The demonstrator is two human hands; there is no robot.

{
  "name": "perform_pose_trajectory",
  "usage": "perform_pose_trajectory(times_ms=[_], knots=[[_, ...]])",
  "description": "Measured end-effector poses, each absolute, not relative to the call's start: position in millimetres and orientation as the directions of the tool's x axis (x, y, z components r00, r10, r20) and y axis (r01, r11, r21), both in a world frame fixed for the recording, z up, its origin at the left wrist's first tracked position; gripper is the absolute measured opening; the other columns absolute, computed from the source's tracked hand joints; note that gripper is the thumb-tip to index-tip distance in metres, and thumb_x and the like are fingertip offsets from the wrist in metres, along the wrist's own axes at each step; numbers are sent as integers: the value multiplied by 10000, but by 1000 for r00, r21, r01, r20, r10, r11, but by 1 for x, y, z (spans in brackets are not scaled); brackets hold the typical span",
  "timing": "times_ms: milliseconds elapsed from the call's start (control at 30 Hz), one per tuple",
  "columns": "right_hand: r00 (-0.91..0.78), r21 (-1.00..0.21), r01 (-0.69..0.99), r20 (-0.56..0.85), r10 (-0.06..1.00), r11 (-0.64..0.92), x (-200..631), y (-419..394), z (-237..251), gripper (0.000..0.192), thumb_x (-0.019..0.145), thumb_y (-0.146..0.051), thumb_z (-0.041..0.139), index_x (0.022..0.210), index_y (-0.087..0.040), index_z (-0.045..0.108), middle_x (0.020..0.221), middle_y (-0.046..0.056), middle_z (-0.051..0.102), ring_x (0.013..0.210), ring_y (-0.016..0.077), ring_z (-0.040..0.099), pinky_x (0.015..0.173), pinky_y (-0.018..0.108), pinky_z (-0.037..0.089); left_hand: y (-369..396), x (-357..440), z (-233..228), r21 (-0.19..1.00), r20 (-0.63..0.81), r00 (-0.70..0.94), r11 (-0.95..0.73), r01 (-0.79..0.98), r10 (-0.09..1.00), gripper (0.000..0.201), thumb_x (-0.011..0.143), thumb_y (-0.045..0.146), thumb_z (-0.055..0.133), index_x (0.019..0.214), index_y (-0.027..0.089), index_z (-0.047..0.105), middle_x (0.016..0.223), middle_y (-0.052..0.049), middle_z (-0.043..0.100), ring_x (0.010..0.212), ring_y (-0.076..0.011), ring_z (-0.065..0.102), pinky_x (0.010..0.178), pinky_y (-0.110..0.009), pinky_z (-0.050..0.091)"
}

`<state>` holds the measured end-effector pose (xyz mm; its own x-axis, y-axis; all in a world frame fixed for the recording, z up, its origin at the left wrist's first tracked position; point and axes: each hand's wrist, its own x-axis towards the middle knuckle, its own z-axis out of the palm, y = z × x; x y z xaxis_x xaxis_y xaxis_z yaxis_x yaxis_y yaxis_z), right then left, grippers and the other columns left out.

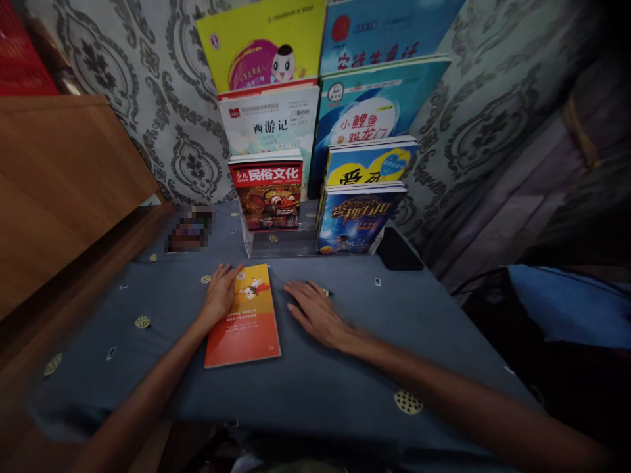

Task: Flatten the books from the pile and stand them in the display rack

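Note:
An orange and yellow book (249, 328) lies flat on the cloth-covered table (355, 374), its cover showing small figures near the top. My left hand (221, 291) rests at the book's upper left edge, fingers stretched out and partly over the cover. To the right of the book, my right hand (315, 311) lies on the cloth with its fingers extended, apart from the book and holding nothing. Behind both hands stands a clear display rack (280, 246) with books in tiers, among them a red-covered book (271, 197) and a dark blue book (357, 220).
A black flat object (400, 249) lies right of the rack. At the back left is a blurred-out item (190, 230). A wooden panel (64, 190) borders the left side, and patterned wallpaper (182, 98) rises behind. Blue fabric (572, 305) is at the right.

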<state>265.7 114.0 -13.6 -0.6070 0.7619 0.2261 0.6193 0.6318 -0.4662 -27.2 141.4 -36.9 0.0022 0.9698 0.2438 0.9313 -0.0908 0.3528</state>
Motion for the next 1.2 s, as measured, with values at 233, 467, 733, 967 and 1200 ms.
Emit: perform_pose_trajectory(times_ms=[233, 467, 733, 967, 1200], knots=[[-541, -529, 605, 275, 795, 595, 270, 118, -22, 473, 1027, -361, 388, 1447, -171, 493, 1511, 170, 508, 1410, 294, 465, 1162, 549, 375, 154, 4, -42, 598, 276, -56, -125, 792, 960, 477, 900, 132, 412, 1296, 215, 666, 1441, -88, 591, 1464, -305, 381, 1221, -569, 272], [-479, -550, 597, 340, 810, 584, 283, 134, -31, 466, 1013, -361, 400, 1415, -168, 534, 1475, 182, 541, 1384, 309, 499, 1139, 550, 412, 171, 38, -48, 695, 286, -25, -190, 694, 958, 479, 860, 82, 406, 1210, 199, 712, 1353, -78, 662, 1404, -268, 477, 1213, -511, 330], [-377, -522, 680, 355, 856, 516, 304, 158, -32, 442, 973, -307, 432, 1349, -140, 594, 1436, 196, 580, 1350, 324, 540, 1107, 551, 451, 178, 63, -40, 748, 279, 38, -242, 618, 960, 480, 888, 106, 385, 1282, 175, 650, 1407, -91, 625, 1364, -233, 530, 1167, -475, 406], [-495, -354, 683, 418, 761, 639, 283, 150, -18, 477, 975, -206, 403, 1432, -119, 511, 1524, 201, 486, 1474, 303, 381, 1187, 568, 343, 141, 82, -18, 397, 387, 303, -454, 798, 871, 404, 986, 181, 386, 1337, 188, 585, 1454, -116, 583, 1426, -242, 460, 1230, -593, 203], [-641, -431, 576, 288, 711, 694, 269, 153, -17, 591, 1014, -257, 358, 1583, -144, 251, 1564, 187, 438, 1495, 252, 351, 1224, 559, 296, 134, 84, -5, 248, 311, 387, -467, 849, 868, 410, 981, 151, 391, 1343, 181, 580, 1430, -121, 604, 1398, -235, 497, 1190, -522, 330]])
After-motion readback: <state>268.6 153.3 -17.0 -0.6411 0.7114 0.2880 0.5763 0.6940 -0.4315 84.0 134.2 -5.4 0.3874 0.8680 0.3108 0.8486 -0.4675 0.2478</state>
